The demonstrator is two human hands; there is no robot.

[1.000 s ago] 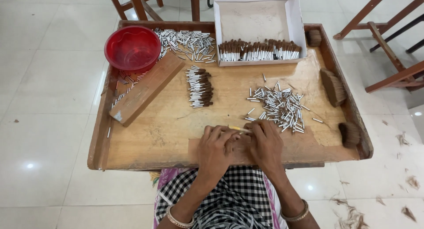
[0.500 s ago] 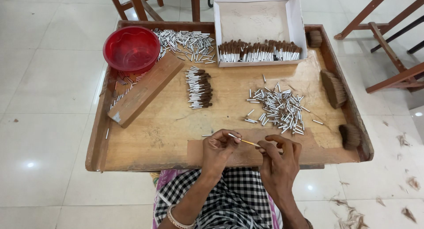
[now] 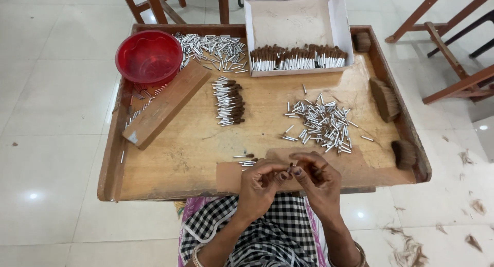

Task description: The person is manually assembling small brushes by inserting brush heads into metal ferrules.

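Observation:
My left hand [image 3: 261, 183] and my right hand [image 3: 318, 177] meet over the near edge of a wooden tray table [image 3: 170, 159]. Their fingertips pinch together a small dark brown tuft [image 3: 289, 171] between them. Just beyond my left hand lie a few small silver tubes with brown tips [image 3: 245, 160]. A loose heap of silver metal tubes [image 3: 321, 123] lies ahead to the right. A neat row of tubes filled with brown bristle [image 3: 229, 101] lies ahead in the middle.
A white cardboard box [image 3: 293, 20] holds a row of filled tubes. A red plastic bowl [image 3: 148, 56], a wooden block [image 3: 165, 103] and more tubes [image 3: 216, 47] sit at the left. Brown bristle bundles [image 3: 385, 99] lie at the right. Wooden chair legs [image 3: 453, 46] stand around.
My hands drew apart with a thin stick-like piece between them, then came back together. They now pinch a small brown tuft, raised slightly above the tray edge.

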